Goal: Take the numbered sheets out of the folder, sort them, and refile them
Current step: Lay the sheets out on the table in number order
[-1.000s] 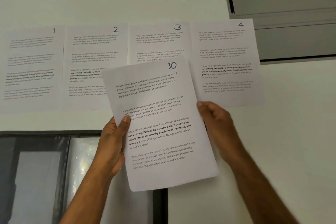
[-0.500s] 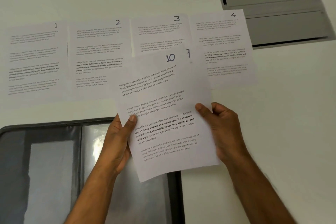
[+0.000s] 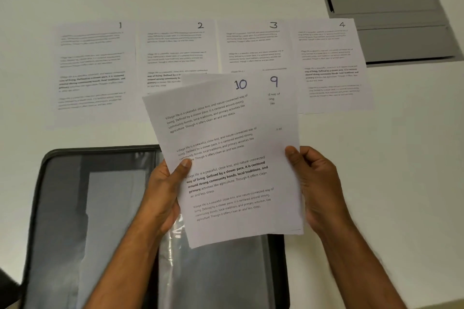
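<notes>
Sheets numbered 1 (image 3: 93, 70), 2 (image 3: 175, 52), 3 (image 3: 253, 45) and 4 (image 3: 331, 65) lie side by side in a row on the white table. Above the table I hold a small stack of sheets. My left hand (image 3: 163, 193) pinches sheet 10 (image 3: 221, 158), thumb on its left edge. My right hand (image 3: 313, 183) grips the sheets behind it, where sheet 9 (image 3: 276, 98) peeks out at the right. The open black folder (image 3: 100, 208) with clear plastic sleeves lies beneath my hands at the lower left.
A grey recessed cable hatch (image 3: 391, 22) is set into the table at the upper right, partly under sheet 4. Bare white table (image 3: 389, 158) spreads to the right of my hands and beyond the row of sheets.
Sheet 10 has slid left and tilted off the stack, so the number 9 on the sheet behind now shows fully. The view has shifted down, showing more of the folder.
</notes>
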`<state>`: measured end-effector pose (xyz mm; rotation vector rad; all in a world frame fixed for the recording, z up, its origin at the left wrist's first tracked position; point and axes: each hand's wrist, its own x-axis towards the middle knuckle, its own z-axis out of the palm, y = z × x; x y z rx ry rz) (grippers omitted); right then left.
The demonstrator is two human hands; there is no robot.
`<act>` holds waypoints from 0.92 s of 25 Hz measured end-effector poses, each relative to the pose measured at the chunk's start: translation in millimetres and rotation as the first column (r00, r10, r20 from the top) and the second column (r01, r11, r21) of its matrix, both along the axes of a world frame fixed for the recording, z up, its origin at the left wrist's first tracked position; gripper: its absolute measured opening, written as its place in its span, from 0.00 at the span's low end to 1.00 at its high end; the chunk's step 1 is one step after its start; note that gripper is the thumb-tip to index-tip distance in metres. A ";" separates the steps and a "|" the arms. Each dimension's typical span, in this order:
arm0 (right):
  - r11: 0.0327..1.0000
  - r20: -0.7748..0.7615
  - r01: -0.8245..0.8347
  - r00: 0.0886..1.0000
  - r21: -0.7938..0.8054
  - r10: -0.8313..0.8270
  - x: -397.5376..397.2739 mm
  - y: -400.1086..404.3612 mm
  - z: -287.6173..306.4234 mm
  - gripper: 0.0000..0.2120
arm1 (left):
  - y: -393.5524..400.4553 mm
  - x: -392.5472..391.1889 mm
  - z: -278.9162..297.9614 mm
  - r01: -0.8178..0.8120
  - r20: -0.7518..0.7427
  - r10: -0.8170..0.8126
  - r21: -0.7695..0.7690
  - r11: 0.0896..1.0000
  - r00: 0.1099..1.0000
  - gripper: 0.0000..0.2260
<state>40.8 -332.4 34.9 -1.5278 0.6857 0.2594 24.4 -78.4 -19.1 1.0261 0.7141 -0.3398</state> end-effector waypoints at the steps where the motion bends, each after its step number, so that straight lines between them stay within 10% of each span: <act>1: 0.999 0.002 -0.041 0.999 -0.022 0.041 -2.5 3.1 4.3 0.08 | 5.9 -2.7 1.3 -0.002 0.007 0.002 -0.011 1.000 1.000 0.16; 23: 0.992 0.136 0.034 0.991 -0.122 -0.017 3.1 -93.0 26.3 0.21 | -74.4 6.6 -2.1 0.001 0.001 -0.001 -0.059 0.998 1.000 0.19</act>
